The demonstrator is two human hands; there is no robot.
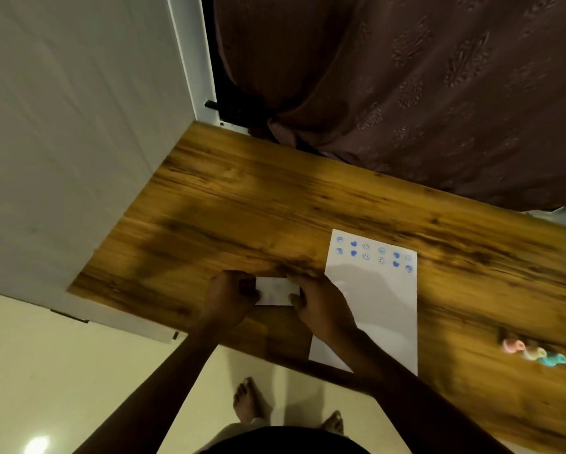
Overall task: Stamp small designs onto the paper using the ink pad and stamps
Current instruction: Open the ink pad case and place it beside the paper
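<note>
A white sheet of paper point(383, 309) lies on the wooden table point(229, 211), with two rows of small blue stamped designs across its far end. Left of the paper, both my hands grip a small white flat box, likely the ink pad point(276, 290). My left hand point(229, 298) grips its left end and my right hand point(317, 306) its right end. Three small stamps point(534, 352), pink, yellow and teal, lie together on the table at the right. The picture is blurred.
A white wall or cabinet panel point(78, 126) rises at the table's left end. A brown patterned curtain point(406, 93) hangs behind the table. My bare feet point(249, 401) stand on the pale floor below the table's near edge.
</note>
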